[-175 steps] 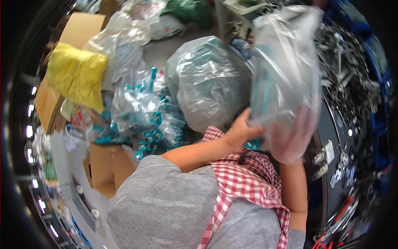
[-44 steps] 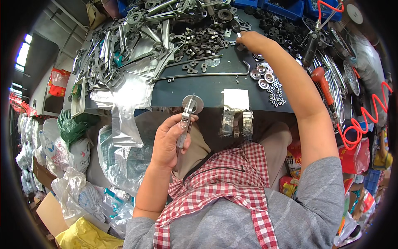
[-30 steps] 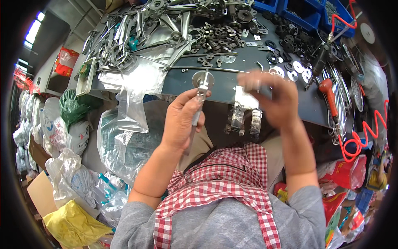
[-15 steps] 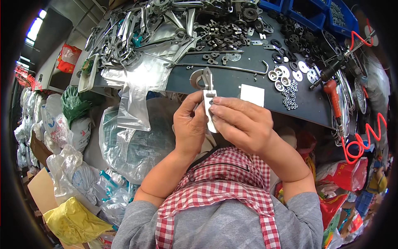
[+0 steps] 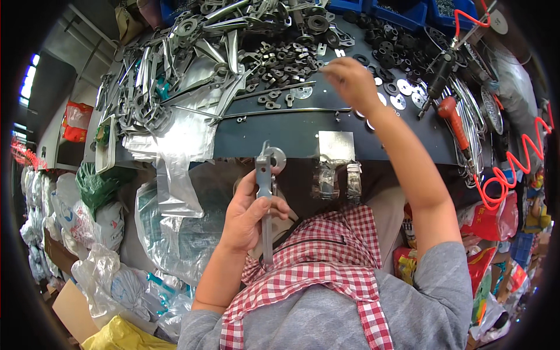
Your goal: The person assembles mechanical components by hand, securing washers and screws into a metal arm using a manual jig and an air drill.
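My left hand grips a long grey metal bracket with a round ring at its upper end, held upright in front of the table edge. My right hand is raised over the far part of the table with its fingers bunched together. Its fingertips are beside a heap of small dark metal clips; what lies between them, if anything, is too small to make out. Below the right wrist, a square pale plate lies at the table's front edge. Part of the flat washers is hidden by the right forearm.
Piled metal brackets cover the table's left side. A thin metal rod crosses the dark tabletop. Blue bins stand at the back. At right hang a red-handled power tool and a coiled red hose.
My right hand has let go of the bracket and moved away to the far right over the table. The left hand has lowered the bracket slightly and drawn it left. The whole view has shifted.
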{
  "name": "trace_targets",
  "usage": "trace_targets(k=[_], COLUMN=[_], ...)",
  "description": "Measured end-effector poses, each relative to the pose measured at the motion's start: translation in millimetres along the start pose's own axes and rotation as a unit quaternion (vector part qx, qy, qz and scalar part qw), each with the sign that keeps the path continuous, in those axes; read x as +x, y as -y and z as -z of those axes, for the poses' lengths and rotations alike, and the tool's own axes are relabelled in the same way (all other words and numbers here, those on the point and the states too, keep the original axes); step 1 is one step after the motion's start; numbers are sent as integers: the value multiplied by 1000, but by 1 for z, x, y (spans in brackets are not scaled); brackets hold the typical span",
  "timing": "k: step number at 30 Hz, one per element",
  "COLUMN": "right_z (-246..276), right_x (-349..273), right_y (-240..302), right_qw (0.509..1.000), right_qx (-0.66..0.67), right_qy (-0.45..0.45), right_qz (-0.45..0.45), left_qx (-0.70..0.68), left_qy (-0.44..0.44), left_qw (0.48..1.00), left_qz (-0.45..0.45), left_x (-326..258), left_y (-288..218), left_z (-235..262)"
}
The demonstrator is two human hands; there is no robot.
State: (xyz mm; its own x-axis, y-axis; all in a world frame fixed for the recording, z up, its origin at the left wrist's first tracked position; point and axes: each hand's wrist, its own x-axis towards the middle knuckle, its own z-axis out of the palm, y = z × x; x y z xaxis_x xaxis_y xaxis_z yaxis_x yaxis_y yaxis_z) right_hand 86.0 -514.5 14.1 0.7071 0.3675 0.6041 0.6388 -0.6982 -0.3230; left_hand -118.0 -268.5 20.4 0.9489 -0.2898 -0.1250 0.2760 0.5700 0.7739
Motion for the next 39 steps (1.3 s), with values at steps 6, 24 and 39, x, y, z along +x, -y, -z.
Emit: trace_targets(k=[6, 24, 39], right_z=[-27, 20, 84], right_x=[25, -20, -134], right_y=[-44, 42, 160], right_qw=[976, 679, 635], right_qx=[-111, 607, 680], right_qy=[108, 31, -174], right_qz=[-154, -411, -323], left_qx=[-50, -13, 177], left_qy=[-63, -31, 52], left_qw=[997, 998, 982], left_qz=[-5, -43, -35], left_x=[-9, -4, -19], left_y=[9, -14, 24], left_z=[17, -7, -85])
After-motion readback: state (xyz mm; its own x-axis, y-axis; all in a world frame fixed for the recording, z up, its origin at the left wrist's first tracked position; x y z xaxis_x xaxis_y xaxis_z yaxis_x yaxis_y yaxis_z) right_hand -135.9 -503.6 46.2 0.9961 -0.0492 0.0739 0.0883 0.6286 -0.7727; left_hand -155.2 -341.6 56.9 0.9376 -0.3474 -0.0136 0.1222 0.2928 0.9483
